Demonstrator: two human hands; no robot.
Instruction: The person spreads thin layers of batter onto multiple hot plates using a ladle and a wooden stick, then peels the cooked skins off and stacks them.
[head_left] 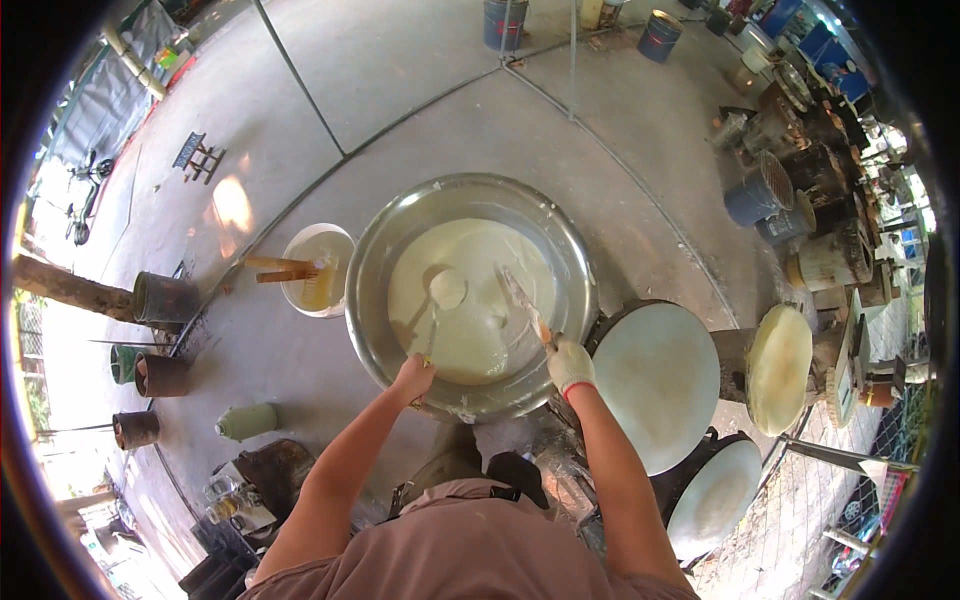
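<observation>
apart at the metal basin (368, 300), the left hand (413, 379) gripped a ladle (448, 290), the gloved right hand (571, 365) clutched a spatula (521, 296)!

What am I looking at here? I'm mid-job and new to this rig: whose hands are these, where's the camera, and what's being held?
There is no robot: these are a person's own hands. The single picture comes from a wide fisheye camera on their head, looking down, so straight edges bend near the rim. Picture left is their left.

The bare left hand holds a ladle over a metal basin of pale liquid. The gloved right hand holds a spatula; whether its tip touches the liquid, I can't tell.

Left of the basin, a white bucket holds a wooden-handled brush. To the right are round plates.
</observation>
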